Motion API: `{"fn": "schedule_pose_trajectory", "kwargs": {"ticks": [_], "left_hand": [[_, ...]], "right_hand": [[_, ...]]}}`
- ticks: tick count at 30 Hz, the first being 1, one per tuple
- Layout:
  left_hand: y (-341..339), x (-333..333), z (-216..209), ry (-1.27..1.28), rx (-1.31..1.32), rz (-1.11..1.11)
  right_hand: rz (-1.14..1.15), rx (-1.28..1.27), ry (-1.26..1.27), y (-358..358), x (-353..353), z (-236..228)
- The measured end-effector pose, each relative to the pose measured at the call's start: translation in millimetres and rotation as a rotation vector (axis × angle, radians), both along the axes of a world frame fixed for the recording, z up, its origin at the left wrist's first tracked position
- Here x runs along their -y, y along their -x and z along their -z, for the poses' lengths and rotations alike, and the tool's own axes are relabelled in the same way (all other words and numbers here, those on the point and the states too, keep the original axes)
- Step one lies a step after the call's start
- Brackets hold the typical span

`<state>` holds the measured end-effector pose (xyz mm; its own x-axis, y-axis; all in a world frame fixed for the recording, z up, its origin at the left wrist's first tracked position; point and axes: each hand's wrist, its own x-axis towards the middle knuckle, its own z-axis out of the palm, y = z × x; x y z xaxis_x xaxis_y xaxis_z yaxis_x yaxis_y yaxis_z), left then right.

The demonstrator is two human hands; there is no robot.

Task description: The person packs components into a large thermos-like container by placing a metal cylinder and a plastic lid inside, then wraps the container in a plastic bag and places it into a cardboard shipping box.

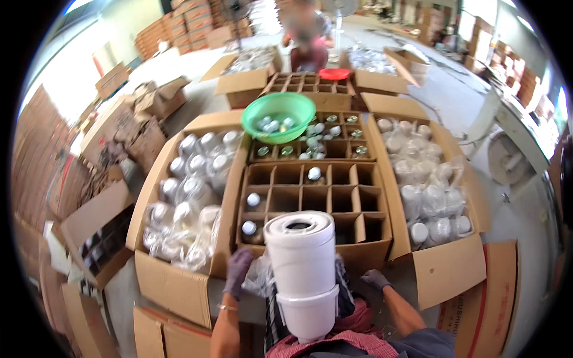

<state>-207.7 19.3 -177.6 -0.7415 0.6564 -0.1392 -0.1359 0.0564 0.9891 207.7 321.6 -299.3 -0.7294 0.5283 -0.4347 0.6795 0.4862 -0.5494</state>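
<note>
My left hand (239,273), in a greyish-purple glove, is closed at the near corner of the left carton. A crumpled clear plastic bag (259,278) hangs from its inner side; the fingertips are partly hidden. Lower right, my gloved right hand (376,279) hovers with its fingers loosely stretched and nothing visible in them. Between the two hands stands a large white plastic cylinder (301,256) with a round hole in its top. Just beyond it, a divided carton (315,246) holds a few white-capped bottles (249,228) in its cells.
Bagged white-capped containers fill the left carton (173,277) and the right carton (450,275). A green bowl (277,138) with small pale pieces rests on a farther divided carton holding glass bottles. Another person (307,36) sits beyond, near a red dish (334,74).
</note>
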Motion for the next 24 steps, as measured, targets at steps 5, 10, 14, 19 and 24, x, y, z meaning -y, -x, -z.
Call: {"fn": "schedule_pose_trajectory", "kwargs": {"ticks": [5, 10, 14, 19, 24], "left_hand": [[-5.7, -65.9, -158.1, -0.539, 0.247, -0.05], [-64.5, -125.6, -174.5, -0.646, 0.408, 0.234], [-57.5, -121.9, -185.8, -0.544, 0.246, 0.303], [-46.0, -114.0, -152.0, -0.665, 0.132, 0.125], [-17.1, -101.9, -137.9, -0.663, 0.33, 0.182]], "right_hand": [[-0.076, -0.916, -0.377, 148.1, -5.5, -263.6], [-0.084, -1.03, 0.835, 217.1, 9.2, -273.7], [0.014, -0.498, 1.271, 232.2, 15.1, -152.2], [-0.036, 0.272, 0.639, 141.0, -2.2, -65.0], [-0.171, 0.285, 0.102, 111.7, -17.8, -83.6]]}}
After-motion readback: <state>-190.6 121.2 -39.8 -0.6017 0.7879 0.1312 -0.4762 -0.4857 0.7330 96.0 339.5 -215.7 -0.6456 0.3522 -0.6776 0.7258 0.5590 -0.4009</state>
